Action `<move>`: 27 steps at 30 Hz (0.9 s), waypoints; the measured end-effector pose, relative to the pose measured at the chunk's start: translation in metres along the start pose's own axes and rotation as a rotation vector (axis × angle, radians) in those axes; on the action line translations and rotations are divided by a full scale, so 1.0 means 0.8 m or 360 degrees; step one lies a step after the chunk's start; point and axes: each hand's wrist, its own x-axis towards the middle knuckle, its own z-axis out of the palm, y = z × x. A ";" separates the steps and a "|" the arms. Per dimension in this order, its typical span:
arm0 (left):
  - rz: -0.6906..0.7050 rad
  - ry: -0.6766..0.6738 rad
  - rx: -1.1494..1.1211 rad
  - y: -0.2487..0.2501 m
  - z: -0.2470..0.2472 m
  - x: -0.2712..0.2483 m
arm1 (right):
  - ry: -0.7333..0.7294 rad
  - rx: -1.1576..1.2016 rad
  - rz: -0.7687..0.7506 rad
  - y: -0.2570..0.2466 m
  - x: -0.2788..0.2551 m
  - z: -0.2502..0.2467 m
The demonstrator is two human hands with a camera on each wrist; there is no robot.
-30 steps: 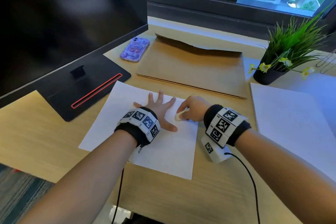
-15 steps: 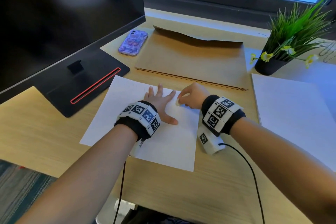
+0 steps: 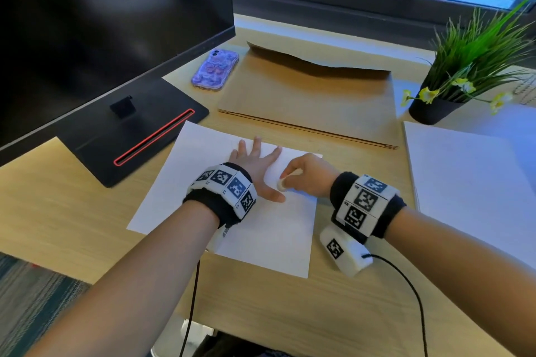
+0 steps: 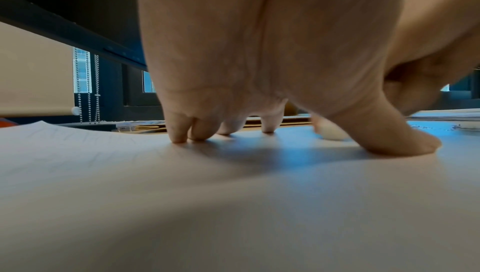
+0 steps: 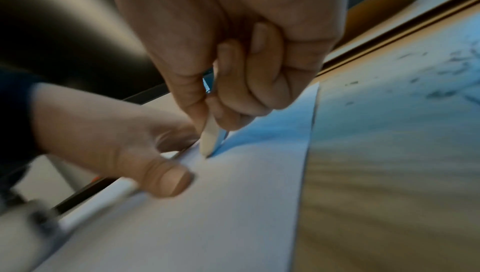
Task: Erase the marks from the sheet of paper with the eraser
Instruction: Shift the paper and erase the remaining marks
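Note:
A white sheet of paper (image 3: pixel 269 235) lies on the wooden desk in front of me. My left hand (image 3: pixel 255 165) lies spread on its upper part, fingertips (image 4: pixel 179 136) and thumb pressing it down. My right hand (image 3: pixel 307 174) pinches a small white eraser (image 3: pixel 285 180) between thumb and fingers, its lower end on the paper just right of my left thumb. In the right wrist view the eraser (image 5: pixel 210 136) touches the sheet (image 5: pixel 207 214) near its right edge. In the left wrist view the eraser (image 4: pixel 331 130) shows past the thumb. No marks are plainly visible on the sheet.
A black monitor and its stand (image 3: pixel 136 127) fill the left. A purple phone (image 3: pixel 214 71) and a brown envelope (image 3: pixel 313 98) lie behind the sheet. A potted plant (image 3: pixel 452 90) and a stack of white paper (image 3: pixel 470 182) are at the right. Eraser crumbs (image 5: pixel 441 75) dot the desk.
The right hand has rubbed the eraser away toward the sheet's top edge and back toward my left thumb. The left hand stays pressed on the paper.

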 end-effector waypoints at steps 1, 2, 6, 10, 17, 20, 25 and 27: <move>-0.0002 0.0000 0.0005 0.000 0.000 0.000 | 0.0028 0.0036 0.0010 -0.001 0.003 -0.004; -0.0005 0.0000 0.0014 0.000 0.000 0.000 | 0.0098 0.0090 0.0029 -0.003 0.008 -0.008; -0.0017 0.0003 0.0016 0.001 -0.001 -0.001 | 0.0387 0.0160 0.0093 -0.008 0.017 -0.009; -0.0016 -0.0006 0.0018 0.002 -0.001 -0.001 | -0.0033 -0.0043 0.0106 -0.005 -0.003 -0.006; -0.0021 -0.0005 0.0039 0.002 0.000 0.000 | 0.0214 0.0126 0.0166 -0.012 0.016 -0.023; -0.0031 -0.0012 0.0051 0.004 0.000 -0.001 | -0.0058 0.0049 0.0191 -0.004 -0.001 -0.014; -0.0028 -0.0019 0.0055 0.004 -0.001 0.000 | -0.0168 0.0236 0.0253 0.002 0.000 -0.024; -0.0026 -0.0024 0.0053 0.003 -0.001 0.000 | 0.0090 0.0375 0.0290 -0.001 0.010 -0.027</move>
